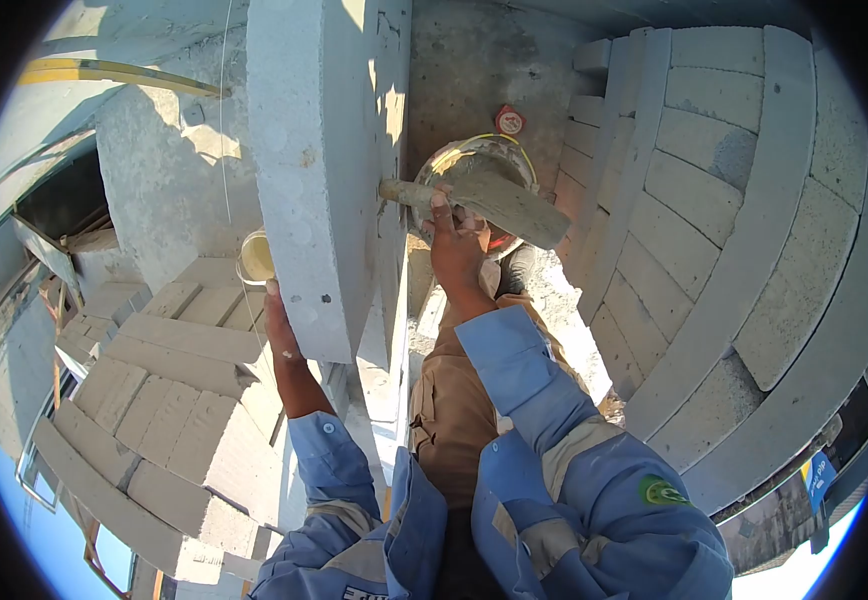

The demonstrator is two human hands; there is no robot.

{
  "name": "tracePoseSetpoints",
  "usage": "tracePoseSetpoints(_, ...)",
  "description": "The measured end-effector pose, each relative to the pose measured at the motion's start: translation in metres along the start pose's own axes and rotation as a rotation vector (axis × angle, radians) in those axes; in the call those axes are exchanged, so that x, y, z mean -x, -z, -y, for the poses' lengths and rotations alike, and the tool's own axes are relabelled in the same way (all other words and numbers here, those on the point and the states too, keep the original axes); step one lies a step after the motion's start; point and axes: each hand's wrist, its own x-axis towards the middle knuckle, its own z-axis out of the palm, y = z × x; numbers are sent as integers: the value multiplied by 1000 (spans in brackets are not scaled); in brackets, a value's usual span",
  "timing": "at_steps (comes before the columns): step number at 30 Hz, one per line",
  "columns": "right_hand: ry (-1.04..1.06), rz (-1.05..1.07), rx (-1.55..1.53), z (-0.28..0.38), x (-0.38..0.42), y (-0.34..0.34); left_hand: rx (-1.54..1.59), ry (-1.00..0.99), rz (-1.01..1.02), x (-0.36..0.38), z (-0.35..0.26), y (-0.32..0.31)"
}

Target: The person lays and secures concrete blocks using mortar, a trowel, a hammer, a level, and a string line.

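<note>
My right hand is closed around a trowel caked with grey mortar. Its handle end points left and meets the face of a pale block wall. My left hand lies along the wall's other side near its close end, fingers stretched out and partly hidden. Below the trowel stands a round bucket with a mortar-smeared rim, mostly covered by the blade and my hand. A small cream pail sits beyond my left fingertips.
Stacked pale blocks rise on the right, and more blocks lie at lower left. A red tape measure rests on the floor behind the bucket. A thin string hangs left of the wall, near a yellow bar.
</note>
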Motion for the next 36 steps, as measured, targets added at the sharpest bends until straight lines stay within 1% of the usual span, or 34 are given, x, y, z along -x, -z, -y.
tracePoseSetpoints(1, -38, -18, 114, -4, -1, 1, -156, -27, -54, 1, -2, 2)
tracePoseSetpoints(2, -37, -18, 107, -7, -4, 1, -161, -31, -52, 1, -3, 3)
tracePoseSetpoints(4, 64, -27, 172, -6, -5, 1, -181, -174, 6, 1, -5, 0)
tracePoseSetpoints(5, 96, -33, 192, -6, -6, 1, -185, -172, 9, 2, -3, -2)
tracePoseSetpoints(7, 48, -10, -27, 11, 2, 0, 369, -64, 177, 11, 1, -14)
tracePoseSetpoints(8, 40, -9, -29, 14, 4, 0, 364, -61, 171, 13, 29, -2)
tracePoseSetpoints(10, -51, -32, 14, 15, 2, -1, 50, -66, -294, 21, 104, 32)
tracePoseSetpoints(11, -48, -30, 9, 16, 1, -3, -179, -122, -307, 38, 113, 27)
tracePoseSetpoints(12, 10, -19, -15, 16, 0, -3, -408, -176, -314, 57, 122, 13)
tracePoseSetpoints(13, 61, -12, -35, 14, 2, -1, -179, -13, -431, 73, 129, 2)
tracePoseSetpoints(14, 51, -18, -33, 13, 4, 1, 49, 156, -549, 95, 125, -15)
tracePoseSetpoints(15, 29, -27, -68, 15, 4, 0, -70, 232, -467, 116, 117, -38)
tracePoseSetpoints(16, 14, -30, -106, 17, 2, -4, -110, 325, -341, 133, 114, -49)
tracePoseSetpoints(17, 15, -24, -109, 16, 1, -4, -159, 445, -151, 146, 102, -61)
tracePoseSetpoints(18, 20, -2, -92, 12, -1, -1, -249, 540, 88, 155, 79, -71)
tracePoseSetpoints(19, 24, 18, -73, 10, -2, 1, -393, 543, 387, 158, 58, -72)
tracePoseSetpoints(21, 27, -11, -96, 8, -3, -1, -400, 301, 876, 152, -13, -70)
tracePoseSetpoints(23, 31, -41, -121, 7, -1, 0, 92, 11, 948, 124, -72, -57)
tracePoseSetpoints(24, 20, -10, -90, 9, 0, 0, 303, -140, 815, 104, -82, -29)
tracePoseSetpoints(25, 11, 21, -62, 10, -1, 0, 511, -262, 619, 74, -96, -18)
tracePoseSetpoints(26, 12, 20, -64, 10, -1, -1, 443, -339, 369, 39, -107, -6)
tracePoseSetpoints(27, 15, 18, -86, 8, -1, -2, 180, -341, 118, 3, -108, -1)
tracePoseSetpoints(28, 19, 19, -105, 8, -2, -2, -110, -284, -1, -31, -102, -8)
tracePoseSetpoints(30, 39, 22, -101, 12, -5, -2, -141, -77, 90, -81, -68, -16)
tracePoseSetpoints(31, 53, 21, -100, 11, -5, 0, -143, 65, 170, -95, -52, -19)
tracePoseSetpoints(32, 44, 7, -93, 7, -6, 1, -139, 182, 238, -97, -43, -23)
tracePoseSetpoints(33, 108, -11, -35, 5, -9, 1, -130, 268, 291, -93, -35, -26)
tracePoseSetpoints(34, 174, -24, 23, 5, -10, 1, -123, 329, 327, -87, -31, -26)
tracePoseSetpoints(35, 172, -28, 29, 5, -9, 1, -114, 351, 337, -84, -28, -28)
tracePoseSetpoints(36, 110, -26, -74, 11, -6, -1, -103, 346, 332, -81, -27, -31)
